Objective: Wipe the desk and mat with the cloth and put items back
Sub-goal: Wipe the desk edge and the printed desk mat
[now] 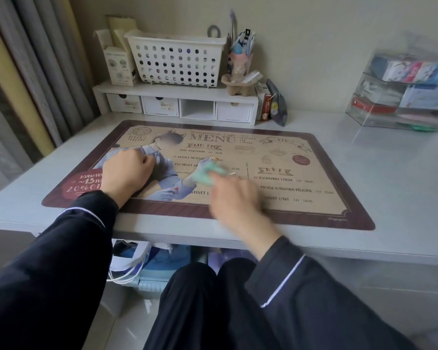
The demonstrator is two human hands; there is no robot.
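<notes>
Right hand [234, 198], blurred, lies over the middle of the mat [283, 157] with its fingers pressing on a pale green cloth [208, 174]; the blur hides whether the fingers are curled round the cloth or just flat on it, so I cannot tell the grip. That cloth sits just ahead of the fingertips, on the printed menu face of the mat. Left hand [127, 170] is off to the left of the right one, clenched into a loose fist, empty as far as shows, and resting on the mat's left part near the red corner print. Both wrists come out of dark sleeves with a thin white trim. Beyond the hands, at the back of the bench [390, 173], stands a small white drawer shelf [177, 104] carrying a white perforated basket [176, 60] and a pen cup [239, 59]. Far right of the right hand is a clear stacked organiser [402, 97] against the wall.
</notes>
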